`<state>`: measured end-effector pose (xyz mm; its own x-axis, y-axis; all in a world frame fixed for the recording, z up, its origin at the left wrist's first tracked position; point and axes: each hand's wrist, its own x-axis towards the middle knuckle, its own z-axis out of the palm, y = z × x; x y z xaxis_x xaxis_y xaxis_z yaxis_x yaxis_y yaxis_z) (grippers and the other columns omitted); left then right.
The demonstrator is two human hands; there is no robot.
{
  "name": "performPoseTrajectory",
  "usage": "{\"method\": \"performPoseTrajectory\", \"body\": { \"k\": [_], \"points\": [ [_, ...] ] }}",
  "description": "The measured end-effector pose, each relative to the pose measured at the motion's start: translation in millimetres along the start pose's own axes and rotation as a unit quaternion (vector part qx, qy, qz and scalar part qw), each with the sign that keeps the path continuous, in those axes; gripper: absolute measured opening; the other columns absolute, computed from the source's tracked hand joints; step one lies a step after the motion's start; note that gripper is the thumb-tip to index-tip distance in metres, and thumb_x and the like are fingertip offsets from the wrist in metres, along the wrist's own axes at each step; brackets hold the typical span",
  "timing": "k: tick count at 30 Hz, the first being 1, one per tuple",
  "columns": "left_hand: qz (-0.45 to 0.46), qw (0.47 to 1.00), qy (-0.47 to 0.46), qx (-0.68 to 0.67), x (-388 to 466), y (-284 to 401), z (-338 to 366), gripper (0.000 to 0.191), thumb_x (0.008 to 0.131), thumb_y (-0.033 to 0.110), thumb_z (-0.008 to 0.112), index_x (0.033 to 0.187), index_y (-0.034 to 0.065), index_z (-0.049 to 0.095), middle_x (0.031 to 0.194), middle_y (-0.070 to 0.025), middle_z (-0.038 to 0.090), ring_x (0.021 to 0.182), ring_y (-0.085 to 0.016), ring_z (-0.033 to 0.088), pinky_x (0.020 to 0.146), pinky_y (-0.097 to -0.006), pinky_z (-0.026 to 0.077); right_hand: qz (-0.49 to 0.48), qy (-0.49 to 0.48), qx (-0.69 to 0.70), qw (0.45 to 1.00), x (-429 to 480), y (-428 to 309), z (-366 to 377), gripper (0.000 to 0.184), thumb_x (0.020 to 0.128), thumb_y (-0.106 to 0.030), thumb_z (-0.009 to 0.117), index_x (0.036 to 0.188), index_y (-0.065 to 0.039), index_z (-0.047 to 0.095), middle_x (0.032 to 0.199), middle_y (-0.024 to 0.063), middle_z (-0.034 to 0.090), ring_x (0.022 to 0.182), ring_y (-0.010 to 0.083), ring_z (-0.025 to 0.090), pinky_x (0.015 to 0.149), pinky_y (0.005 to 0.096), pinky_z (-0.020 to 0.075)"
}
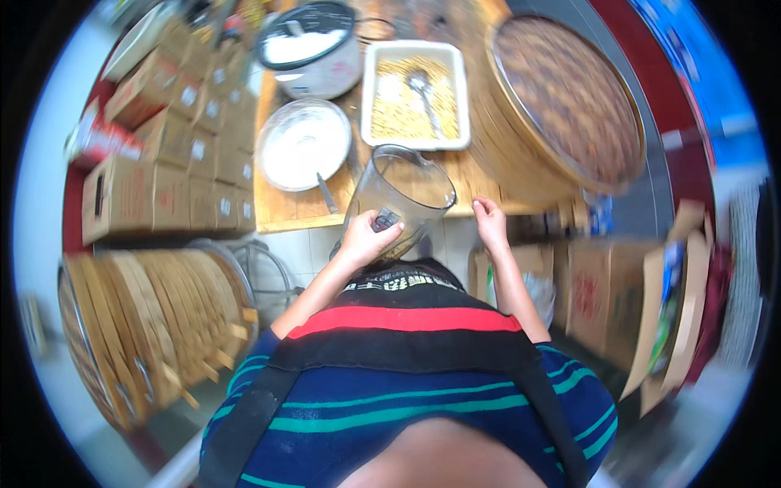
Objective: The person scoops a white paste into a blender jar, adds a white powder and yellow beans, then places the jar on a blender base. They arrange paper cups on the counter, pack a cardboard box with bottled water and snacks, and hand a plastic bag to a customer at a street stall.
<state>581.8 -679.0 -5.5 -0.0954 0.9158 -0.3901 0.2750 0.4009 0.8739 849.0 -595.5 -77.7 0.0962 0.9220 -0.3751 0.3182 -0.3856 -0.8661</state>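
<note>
My left hand [369, 238] grips a clear grey plastic pitcher [403, 195], tilted in front of my apron at the table's near edge. A little brownish matter shows low inside the pitcher; what it is I cannot tell. To the pitcher's right, my right hand [490, 219] is raised with thumb and fingertips pinched together, and nothing clear shows between them. Beyond the pitcher stands a white plastic tub [367, 110] of yellow grains or beans, with a metal spoon [427, 104] lying in it. Left of that, a round bowl [305, 146] holds white powder, and a dark handle [327, 194] sticks out over its rim.
A rice cooker [317, 76] sits at the table's back left. Tall bamboo steamers [567, 104] rise on the right. Cardboard boxes [171, 146] are stacked at left, above more steamer tiers [158, 329] lying on their side. Open cartons [610, 293] stand at lower right.
</note>
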Motion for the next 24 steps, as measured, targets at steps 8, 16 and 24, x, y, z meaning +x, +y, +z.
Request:
{"method": "performPoseTrajectory", "body": {
  "k": [8,16,24],
  "points": [
    [0.015,0.965,-0.262,0.003,-51.7,-25.1,15.1,0.021,0.076,0.016,0.069,0.085,0.0014,0.058,0.068,0.0011,0.057,0.058,-0.006,0.05,0.054,-0.0211,0.04,-0.365,0.253,-0.223,0.867,-191.8,-59.2,-26.6,0.013,0.079,-0.001,0.061,0.092,-0.002,0.064,0.094,0.0123,0.063,0.086,0.0288,0.061,0.077,0.0354,0.0493],
    [0.087,0.88,-0.463,0.066,-130.5,-18.4,77.3,0.023,0.075,0.016,0.07,0.087,-0.0001,0.058,0.07,0.001,0.056,0.063,-0.007,0.049,0.058,-0.0235,0.042,-0.133,0.113,0.655,0.735,-333.2,7.0,-50.6,0.036,0.098,-0.03,0.042,0.104,0.0,0.06,0.093,0.0115,0.065,0.085,0.0226,0.065,0.08,0.0351,0.0523],
    [0.115,0.783,-0.609,0.062,-283.1,-33.0,161.2,0.02,0.076,0.011,0.067,0.092,0.0018,0.06,0.077,0.0016,0.057,0.069,-0.007,0.051,0.064,-0.0234,0.042,-0.069,0.364,0.641,0.672,-607.8,178.2,-42.2,0.03,0.095,-0.032,0.048,0.1,-0.005,0.06,0.091,0.0089,0.066,0.083,0.019,0.064,0.077,0.0333,0.0528]
  ]
}}
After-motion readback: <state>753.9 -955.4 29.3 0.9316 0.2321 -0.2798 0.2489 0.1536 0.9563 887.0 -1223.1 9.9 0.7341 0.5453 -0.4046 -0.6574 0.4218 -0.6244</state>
